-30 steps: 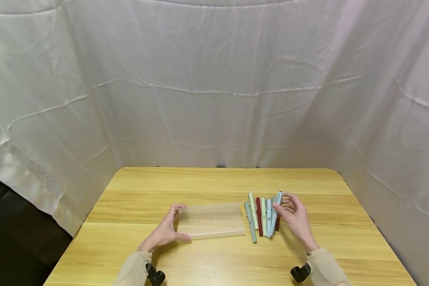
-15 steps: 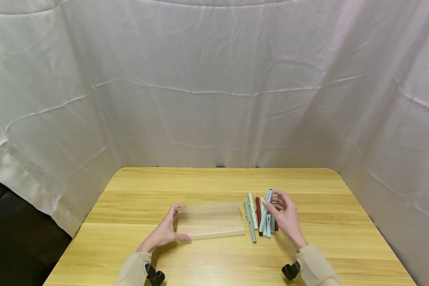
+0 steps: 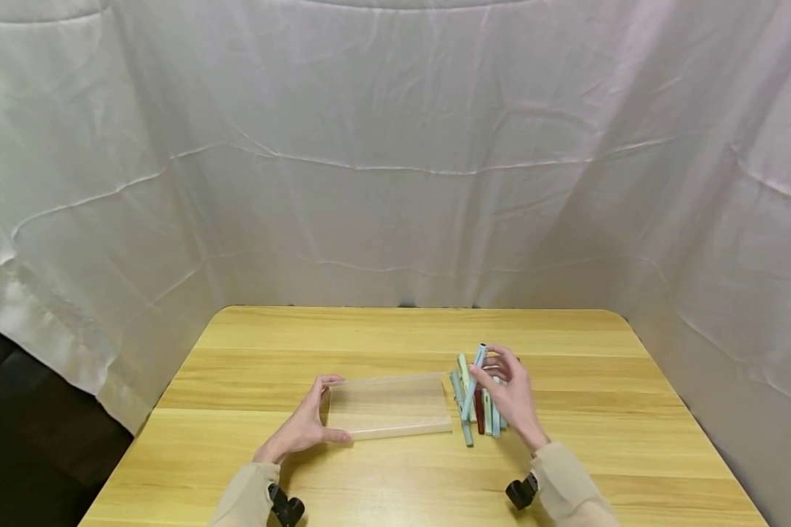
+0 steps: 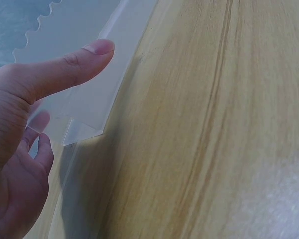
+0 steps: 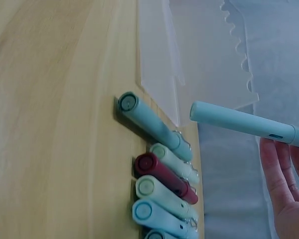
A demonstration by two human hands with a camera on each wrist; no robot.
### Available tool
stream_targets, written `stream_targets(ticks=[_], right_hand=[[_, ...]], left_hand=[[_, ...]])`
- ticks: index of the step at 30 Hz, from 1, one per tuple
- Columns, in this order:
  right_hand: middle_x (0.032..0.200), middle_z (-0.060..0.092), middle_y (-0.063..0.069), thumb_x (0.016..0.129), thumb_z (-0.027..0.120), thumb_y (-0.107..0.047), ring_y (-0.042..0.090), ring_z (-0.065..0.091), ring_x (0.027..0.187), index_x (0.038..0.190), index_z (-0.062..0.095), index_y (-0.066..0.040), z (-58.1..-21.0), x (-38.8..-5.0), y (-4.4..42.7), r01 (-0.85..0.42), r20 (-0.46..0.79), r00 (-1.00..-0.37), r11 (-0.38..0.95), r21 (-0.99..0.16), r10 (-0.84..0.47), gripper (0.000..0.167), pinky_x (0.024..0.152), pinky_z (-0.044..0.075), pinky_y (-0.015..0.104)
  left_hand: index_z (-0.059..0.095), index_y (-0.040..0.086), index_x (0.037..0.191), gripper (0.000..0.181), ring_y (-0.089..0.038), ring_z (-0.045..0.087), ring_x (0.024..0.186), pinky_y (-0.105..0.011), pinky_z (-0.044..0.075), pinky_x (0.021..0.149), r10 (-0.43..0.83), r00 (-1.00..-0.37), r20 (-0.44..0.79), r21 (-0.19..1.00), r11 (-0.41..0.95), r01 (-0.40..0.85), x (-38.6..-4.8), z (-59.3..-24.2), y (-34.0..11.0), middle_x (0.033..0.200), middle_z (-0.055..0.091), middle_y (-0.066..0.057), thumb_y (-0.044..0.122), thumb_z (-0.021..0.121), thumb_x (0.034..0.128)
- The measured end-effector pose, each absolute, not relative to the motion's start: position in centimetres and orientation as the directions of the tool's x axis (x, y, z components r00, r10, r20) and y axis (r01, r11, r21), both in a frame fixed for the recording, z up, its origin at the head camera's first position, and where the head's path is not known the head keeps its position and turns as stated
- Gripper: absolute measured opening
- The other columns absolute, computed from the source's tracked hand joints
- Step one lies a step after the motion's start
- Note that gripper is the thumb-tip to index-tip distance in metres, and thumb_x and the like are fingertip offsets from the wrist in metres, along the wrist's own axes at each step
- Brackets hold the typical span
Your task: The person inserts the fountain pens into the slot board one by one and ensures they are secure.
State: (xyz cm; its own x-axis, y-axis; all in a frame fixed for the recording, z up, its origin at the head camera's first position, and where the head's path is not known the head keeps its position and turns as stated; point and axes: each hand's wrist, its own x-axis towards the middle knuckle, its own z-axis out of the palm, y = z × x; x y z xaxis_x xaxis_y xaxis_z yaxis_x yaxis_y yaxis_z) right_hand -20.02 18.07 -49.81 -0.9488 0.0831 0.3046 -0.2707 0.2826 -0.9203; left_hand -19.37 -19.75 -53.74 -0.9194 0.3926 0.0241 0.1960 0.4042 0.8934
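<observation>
On the table [image 3: 395, 483], the rack [image 3: 389, 406] lay left of the row of pens [image 3: 487, 416], its left end between the thumb and fingers of the left hand [image 3: 306, 424], thumb at the near side, and its right end just beside the leftmost pen [image 3: 466, 433], whose near end reached closer to the person than its neighbours'. The held pen [image 3: 472, 382] tilted above the left part of the row, between thumb and fingers of the right hand [image 3: 510, 391], which hung over the row's right part. Behind the table and along both its sides stood the curtain [image 3: 395, 219].
</observation>
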Motion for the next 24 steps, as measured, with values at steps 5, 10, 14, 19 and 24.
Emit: stream_targets(ticks=[5, 10, 14, 19, 24], right_hand=[[0.101, 0.071, 0.026, 0.089, 0.075, -0.007, 0.007, 0.069, 0.077, 0.128, 0.056, 0.0, -49.8, -20.2, 17.3, -0.294, 0.323, -0.943, 0.262, -0.919, 0.075, 0.044, 0.066, 0.064, 0.028], [0.099, 0.07, 0.028, 0.09, 0.073, -0.006, 0.02, 0.073, 0.074, 0.13, 0.053, 0.001, -49.8, -20.3, 16.8, -0.309, 0.329, -0.943, 0.238, -0.921, 0.044, 0.045, 0.066, 0.066, 0.034], [0.098, 0.07, 0.025, 0.092, 0.072, -0.01, 0.023, 0.074, 0.076, 0.129, 0.053, -0.003, -49.7, -20.3, 16.4, -0.298, 0.309, -0.951, 0.221, -0.929, 0.015, 0.042, 0.07, 0.067, 0.042], [0.096, 0.07, 0.026, 0.093, 0.071, -0.008, 0.021, 0.074, 0.073, 0.126, 0.053, -0.002, -49.8, -20.5, 15.9, -0.326, 0.33, -0.944, 0.204, -0.923, -0.012, 0.039, 0.069, 0.066, 0.045], [0.094, 0.071, 0.025, 0.092, 0.071, -0.006, 0.019, 0.073, 0.071, 0.125, 0.054, 0.001, -49.9, -20.5, 15.4, -0.344, 0.348, -0.937, 0.208, -0.916, -0.016, 0.038, 0.068, 0.066, 0.043]], left_hand=[[0.032, 0.003, 0.144, 0.099, -0.046, 0.02, 0.153, -0.056, 0.013, 0.127, 0.4, -0.916, 0.034, 0.896, 0.394, 0.205, -19.4, -53.8, -19.8, 0.155, 0.032, -0.022, 0.013, 0.093, 0.0663], [0.032, 0.002, 0.143, 0.099, -0.046, 0.023, 0.151, -0.055, 0.014, 0.127, 0.408, -0.911, 0.058, 0.892, 0.388, 0.231, -19.5, -53.8, -19.8, 0.153, 0.034, -0.023, 0.014, 0.093, 0.066], [0.032, 0.003, 0.143, 0.099, -0.046, 0.024, 0.151, -0.056, 0.015, 0.127, 0.41, -0.91, 0.064, 0.891, 0.388, 0.237, -19.5, -53.9, -19.8, 0.153, 0.034, -0.024, 0.014, 0.093, 0.0657], [0.032, 0.002, 0.143, 0.099, -0.046, 0.024, 0.151, -0.057, 0.014, 0.127, 0.413, -0.909, 0.063, 0.889, 0.391, 0.239, -19.5, -53.9, -19.8, 0.153, 0.034, -0.024, 0.015, 0.093, 0.066], [0.032, 0.003, 0.143, 0.099, -0.047, 0.024, 0.151, -0.057, 0.015, 0.127, 0.413, -0.909, 0.059, 0.889, 0.392, 0.236, -19.5, -54.0, -19.9, 0.153, 0.034, -0.023, 0.015, 0.093, 0.0663]])
